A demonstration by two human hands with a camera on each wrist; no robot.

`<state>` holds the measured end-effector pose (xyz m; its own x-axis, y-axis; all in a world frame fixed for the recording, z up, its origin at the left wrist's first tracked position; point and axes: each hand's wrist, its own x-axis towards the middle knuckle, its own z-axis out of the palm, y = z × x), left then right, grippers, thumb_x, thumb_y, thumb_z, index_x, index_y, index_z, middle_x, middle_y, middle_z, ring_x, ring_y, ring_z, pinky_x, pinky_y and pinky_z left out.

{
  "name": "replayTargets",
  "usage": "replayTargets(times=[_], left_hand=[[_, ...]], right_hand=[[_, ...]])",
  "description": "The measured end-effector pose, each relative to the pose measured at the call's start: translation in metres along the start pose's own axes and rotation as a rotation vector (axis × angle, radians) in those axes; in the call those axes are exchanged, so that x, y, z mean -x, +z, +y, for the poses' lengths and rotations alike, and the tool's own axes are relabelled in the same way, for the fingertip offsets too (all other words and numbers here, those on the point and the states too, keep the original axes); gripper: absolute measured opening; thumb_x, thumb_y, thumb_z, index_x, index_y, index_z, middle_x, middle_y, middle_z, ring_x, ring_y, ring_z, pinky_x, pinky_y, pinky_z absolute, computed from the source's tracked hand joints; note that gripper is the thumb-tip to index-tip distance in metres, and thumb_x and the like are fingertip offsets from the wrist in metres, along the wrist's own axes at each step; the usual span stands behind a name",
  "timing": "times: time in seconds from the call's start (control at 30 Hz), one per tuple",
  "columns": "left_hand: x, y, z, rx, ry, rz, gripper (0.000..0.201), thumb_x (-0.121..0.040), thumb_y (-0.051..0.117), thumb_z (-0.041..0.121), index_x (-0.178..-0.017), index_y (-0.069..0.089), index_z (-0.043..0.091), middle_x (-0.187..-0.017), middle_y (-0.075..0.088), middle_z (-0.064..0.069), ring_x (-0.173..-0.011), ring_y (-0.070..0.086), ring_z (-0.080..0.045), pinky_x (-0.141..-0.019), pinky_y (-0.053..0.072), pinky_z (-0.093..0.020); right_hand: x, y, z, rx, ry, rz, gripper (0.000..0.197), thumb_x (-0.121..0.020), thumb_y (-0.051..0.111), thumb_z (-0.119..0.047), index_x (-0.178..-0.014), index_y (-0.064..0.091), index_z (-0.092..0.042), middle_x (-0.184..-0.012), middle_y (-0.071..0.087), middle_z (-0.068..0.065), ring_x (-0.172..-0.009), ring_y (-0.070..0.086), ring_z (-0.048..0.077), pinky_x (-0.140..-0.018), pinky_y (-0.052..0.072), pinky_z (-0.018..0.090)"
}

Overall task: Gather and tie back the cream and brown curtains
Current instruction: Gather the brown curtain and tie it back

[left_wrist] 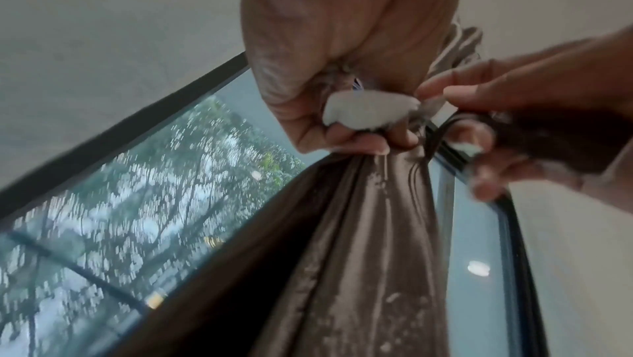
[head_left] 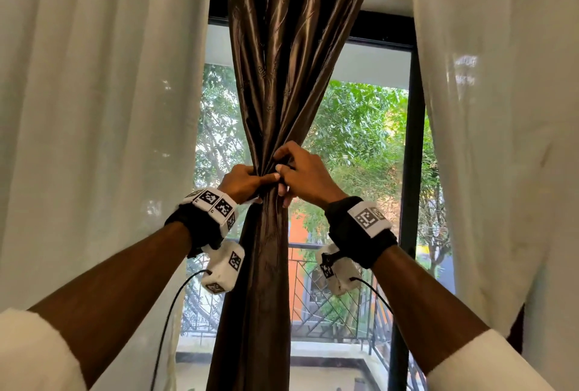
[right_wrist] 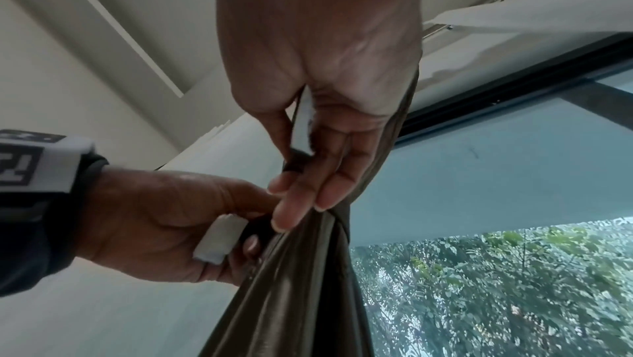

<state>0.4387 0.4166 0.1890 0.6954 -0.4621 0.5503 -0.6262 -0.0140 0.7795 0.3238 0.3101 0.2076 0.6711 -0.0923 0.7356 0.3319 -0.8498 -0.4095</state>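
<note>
The brown satin curtain (head_left: 282,77) hangs in the middle of the window, bunched into a narrow waist at hand height. My left hand (head_left: 244,180) grips that waist from the left and also holds a white end of a tie band (left_wrist: 369,113) against the brown curtain (left_wrist: 359,227). My right hand (head_left: 304,171) is at the waist from the right, its thumb and fingers pinching a dark band with a white strip (right_wrist: 304,124). Cream curtains hang on the left (head_left: 94,108) and on the right (head_left: 501,140), both apart from my hands.
Behind the curtains is a window with a black frame (head_left: 413,171). Trees and a metal balcony railing (head_left: 313,281) show through the glass. Black cables (head_left: 169,321) hang from the wrist cameras below my forearms.
</note>
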Motion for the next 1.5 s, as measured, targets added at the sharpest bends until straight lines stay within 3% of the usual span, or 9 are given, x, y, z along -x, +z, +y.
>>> replayTargets(times=[0.13,0.27,0.43,0.57,0.8,1.03,1.3,1.43,1.5], left_hand=[[0.012,-0.014,0.000,0.513,-0.078,-0.157,0.011,-0.086,0.064,0.013,-0.092,0.066,0.004,-0.074,0.062,-0.007,-0.065,0.054,-0.014,-0.056,0.043,-0.021],[0.022,-0.037,-0.010,0.820,-0.112,-0.335,0.038,-0.092,0.036,-0.009,-0.118,0.060,0.004,-0.107,0.069,-0.007,-0.092,0.068,-0.010,-0.073,0.056,-0.016],[0.027,-0.047,-0.016,0.776,-0.062,-0.362,0.051,-0.086,0.035,-0.022,-0.131,0.049,-0.004,-0.129,0.058,-0.017,-0.116,0.060,-0.024,-0.087,0.056,-0.023],[0.031,-0.047,-0.008,0.681,0.000,-0.295,0.039,-0.083,0.052,-0.017,-0.120,0.058,-0.006,-0.115,0.068,-0.013,-0.106,0.067,-0.021,-0.090,0.054,-0.021],[0.030,-0.048,-0.013,1.315,-0.097,-0.062,0.045,-0.094,0.033,-0.012,-0.135,0.044,0.002,-0.097,0.068,-0.014,-0.107,0.063,-0.021,-0.077,0.057,-0.020],[0.031,-0.026,-0.006,1.251,-0.095,0.028,0.053,-0.092,0.036,-0.014,-0.140,0.041,0.008,-0.107,0.062,-0.005,-0.101,0.061,-0.014,-0.092,0.049,-0.023],[0.028,-0.012,-0.020,1.419,-0.110,-0.014,0.046,-0.093,0.039,-0.010,-0.136,0.044,0.008,-0.091,0.072,-0.013,-0.076,0.073,-0.019,-0.083,0.057,-0.033],[0.025,-0.010,-0.024,1.300,-0.098,-0.054,0.050,-0.091,0.043,-0.010,-0.139,0.041,0.005,-0.128,0.058,-0.020,-0.102,0.064,-0.024,-0.097,0.052,-0.039],[0.028,-0.010,-0.023,1.216,-0.061,-0.049,0.050,-0.089,0.044,-0.015,-0.136,0.044,0.003,-0.126,0.059,-0.020,-0.097,0.067,-0.022,-0.084,0.058,-0.032]], right_hand=[[-0.007,-0.003,-0.012,-0.215,0.169,-0.210,0.023,-0.102,0.038,-0.016,-0.104,0.056,0.000,-0.080,0.069,0.017,-0.064,0.067,0.031,-0.057,0.057,0.034],[-0.011,-0.017,-0.016,-0.334,0.195,-0.382,0.029,-0.094,0.040,0.004,-0.119,0.052,0.014,-0.109,0.066,0.028,-0.089,0.067,0.037,-0.069,0.060,0.039],[-0.020,-0.002,-0.021,-0.105,0.063,-0.229,0.023,-0.085,0.071,-0.016,-0.095,0.067,0.004,-0.086,0.072,0.025,-0.070,0.068,0.035,-0.060,0.058,0.036],[-0.024,0.005,-0.015,-0.075,0.023,-0.126,0.020,-0.082,0.073,-0.033,-0.072,0.069,-0.018,-0.070,0.074,0.016,-0.059,0.069,0.032,-0.049,0.053,0.026],[-0.025,0.017,-0.009,-0.096,0.034,-0.001,0.022,-0.085,0.072,-0.026,-0.077,0.074,-0.006,-0.064,0.071,0.017,-0.045,0.063,0.018,-0.043,0.048,0.021],[-0.022,0.027,-0.011,-0.134,0.027,-0.037,0.022,-0.086,0.071,-0.025,-0.082,0.072,-0.003,-0.070,0.072,0.017,-0.054,0.066,0.028,-0.044,0.048,0.022],[-0.018,0.026,-0.007,-0.186,0.087,-0.092,0.023,-0.094,0.060,-0.019,-0.092,0.069,0.002,-0.077,0.070,0.016,-0.057,0.065,0.027,-0.044,0.050,0.023],[-0.017,0.025,-0.007,-0.170,0.069,-0.079,0.041,-0.083,0.072,-0.036,-0.087,0.070,0.005,-0.075,0.072,0.016,-0.057,0.066,0.025,-0.047,0.053,0.025],[-0.019,0.025,-0.005,-0.095,0.035,-0.041,0.041,-0.078,0.076,-0.038,-0.079,0.071,0.003,-0.070,0.073,0.014,-0.054,0.067,0.024,-0.047,0.052,0.026]])
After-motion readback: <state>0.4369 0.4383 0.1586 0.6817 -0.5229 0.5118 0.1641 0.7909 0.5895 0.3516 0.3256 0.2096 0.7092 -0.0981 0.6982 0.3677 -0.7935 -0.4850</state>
